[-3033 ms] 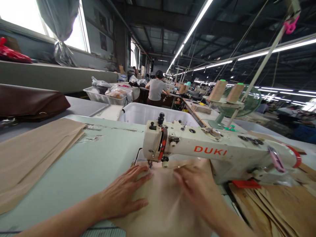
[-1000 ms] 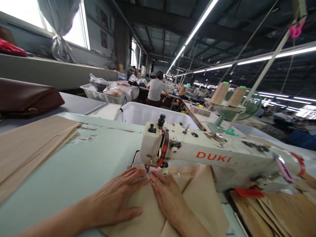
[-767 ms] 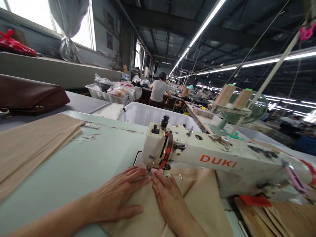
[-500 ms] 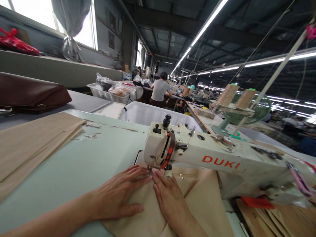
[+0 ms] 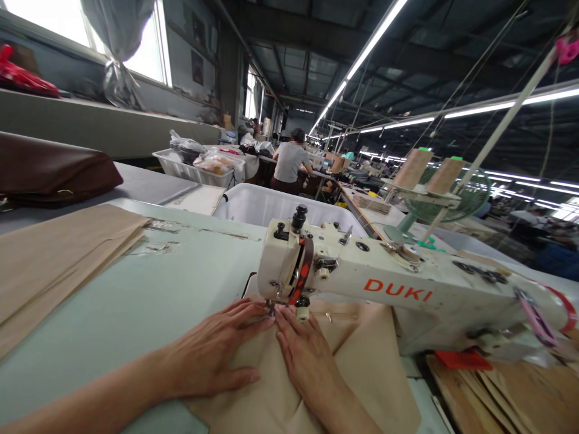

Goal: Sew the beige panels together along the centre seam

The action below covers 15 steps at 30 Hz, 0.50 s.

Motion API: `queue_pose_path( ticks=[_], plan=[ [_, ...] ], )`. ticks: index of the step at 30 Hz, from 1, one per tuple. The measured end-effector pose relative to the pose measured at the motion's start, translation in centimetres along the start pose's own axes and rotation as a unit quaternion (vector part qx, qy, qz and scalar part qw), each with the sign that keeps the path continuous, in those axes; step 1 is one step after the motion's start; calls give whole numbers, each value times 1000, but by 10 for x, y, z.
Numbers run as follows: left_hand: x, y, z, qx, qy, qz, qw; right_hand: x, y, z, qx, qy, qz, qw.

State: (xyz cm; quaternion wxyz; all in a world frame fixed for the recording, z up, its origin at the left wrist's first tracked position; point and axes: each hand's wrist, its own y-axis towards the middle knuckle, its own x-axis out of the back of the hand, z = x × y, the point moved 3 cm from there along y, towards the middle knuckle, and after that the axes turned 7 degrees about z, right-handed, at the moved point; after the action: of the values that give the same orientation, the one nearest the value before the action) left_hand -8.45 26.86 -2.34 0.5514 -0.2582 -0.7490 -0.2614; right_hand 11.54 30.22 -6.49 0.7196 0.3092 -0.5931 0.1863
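A beige fabric piece [image 5: 362, 386] with a small zipper pull [image 5: 328, 317] lies under the head of a white sewing machine [image 5: 335, 271]. My left hand [image 5: 221, 349] rests flat on the fabric's left part, fingers stretched toward the presser foot [image 5: 270, 307] and thumb apart. On the other side of the foot, my right hand [image 5: 303, 349] presses the same fabric with its fingers extended. Both sets of fingertips are very close to the needle area. The needle itself is too small to make out.
Folded beige fabric pieces [image 5: 67, 259] lie on the pale green table [image 5: 181, 289] at left, near a dark brown leather bag [image 5: 54, 172]. A white bin [image 5: 289, 208] stands behind the machine. Thread cones [image 5: 412, 169], a green fan [image 5: 470, 190] and a wooden board [image 5: 534, 392] are at right.
The view has shifted slightly, so everything sits a little further left and higher. Both hands stay in nearly the same place on the fabric beside the presser foot.
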Motion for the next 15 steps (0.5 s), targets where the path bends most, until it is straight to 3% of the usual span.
queue_pose_path(
  ticks=[10,15],
  plan=[
    [-27,-7,19,-13,32,-70,997,10,-4,3,1,12,-9,1000],
    [-26,-2,17,-23,75,-93,993,15,1,7,-8,7,-6,1000]
  ],
)
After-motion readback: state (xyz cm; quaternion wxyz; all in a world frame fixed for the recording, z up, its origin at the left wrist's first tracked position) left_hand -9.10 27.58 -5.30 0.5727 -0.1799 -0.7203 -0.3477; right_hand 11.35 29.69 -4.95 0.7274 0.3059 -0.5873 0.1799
